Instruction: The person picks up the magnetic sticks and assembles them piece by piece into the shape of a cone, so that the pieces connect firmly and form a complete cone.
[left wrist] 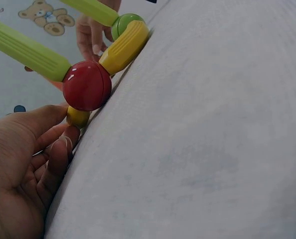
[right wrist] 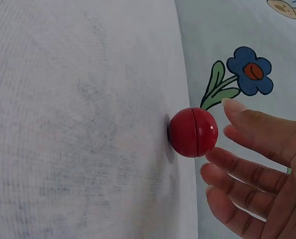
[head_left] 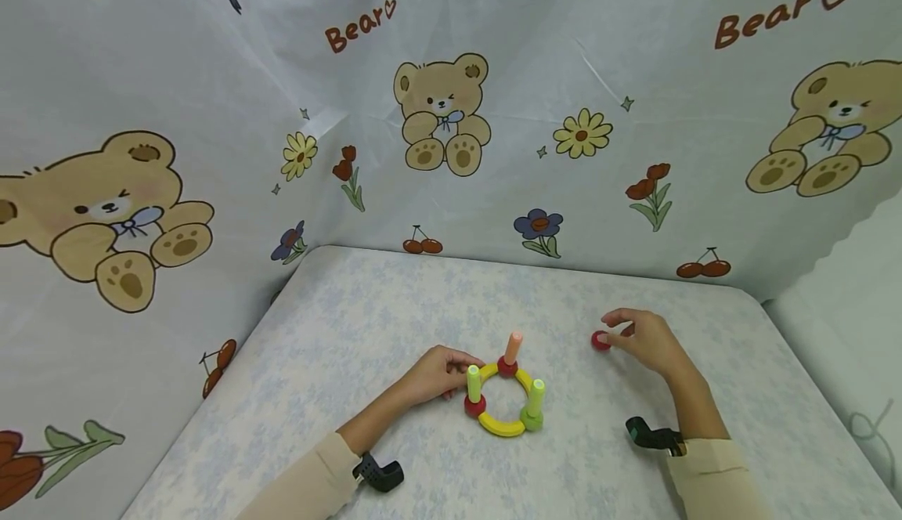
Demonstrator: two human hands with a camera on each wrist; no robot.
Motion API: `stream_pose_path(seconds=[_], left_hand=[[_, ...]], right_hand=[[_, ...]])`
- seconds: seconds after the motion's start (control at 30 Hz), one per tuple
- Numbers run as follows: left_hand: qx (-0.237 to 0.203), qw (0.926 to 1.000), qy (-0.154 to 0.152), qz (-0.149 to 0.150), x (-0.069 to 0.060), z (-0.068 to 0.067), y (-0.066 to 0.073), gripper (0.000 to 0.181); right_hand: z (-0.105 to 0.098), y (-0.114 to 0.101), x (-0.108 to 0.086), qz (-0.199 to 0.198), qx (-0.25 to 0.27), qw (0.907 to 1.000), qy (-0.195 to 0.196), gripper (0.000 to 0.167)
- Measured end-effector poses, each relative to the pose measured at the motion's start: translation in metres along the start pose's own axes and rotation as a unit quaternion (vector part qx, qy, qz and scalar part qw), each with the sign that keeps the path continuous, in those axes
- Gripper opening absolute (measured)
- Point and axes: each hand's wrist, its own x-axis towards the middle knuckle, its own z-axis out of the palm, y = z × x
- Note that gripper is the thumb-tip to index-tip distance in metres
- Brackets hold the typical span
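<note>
A ring of yellow curved rods lies on the table, joined by two red balls and a green ball. Two light-green sticks and an orange stick stand up from these balls. At the ring's left side my left hand pinches a yellow rod between thumb and fingers, just beside a red ball. Off to the right, a loose red ball sits on the table. My right hand is at this ball, thumb and fingers spread and loosely bent; contact is unclear.
The table has a pale blue patterned cover. Behind and left of it hangs a curtain printed with bears and flowers. A black wrist camera sits on the left wrist, another camera on the right.
</note>
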Motion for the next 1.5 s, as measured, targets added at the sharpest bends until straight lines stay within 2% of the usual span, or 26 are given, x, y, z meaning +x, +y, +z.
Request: stream_pose_path(seconds=[0.37, 0.77, 0.93, 1.2, 1.5], left_hand=[[-0.002, 0.9998, -0.013, 0.014, 0.001, -0.002, -0.001, 0.025], [0.005, 0.9997, -0.014, 0.017, 0.001, -0.003, 0.001, 0.026], [0.006, 0.9997, -0.013, 0.018, 0.001, -0.003, 0.001, 0.025], [0.000, 0.9998, -0.014, 0.015, 0.000, -0.002, 0.000, 0.026], [-0.004, 0.9998, -0.013, 0.014, -0.001, -0.002, -0.002, 0.026]], right_hand=[[0.009, 0.007, 0.002, 0.002, -0.005, 0.9996, -0.027, 0.034], [0.017, 0.004, 0.006, -0.009, -0.018, 0.9996, -0.017, 0.034], [0.020, -0.003, 0.007, -0.022, -0.017, 0.9996, -0.005, 0.033], [0.024, -0.023, 0.007, -0.037, -0.012, 0.9992, -0.006, 0.033], [0.024, -0.047, 0.003, -0.092, 0.000, 0.9958, 0.004, 0.035]])
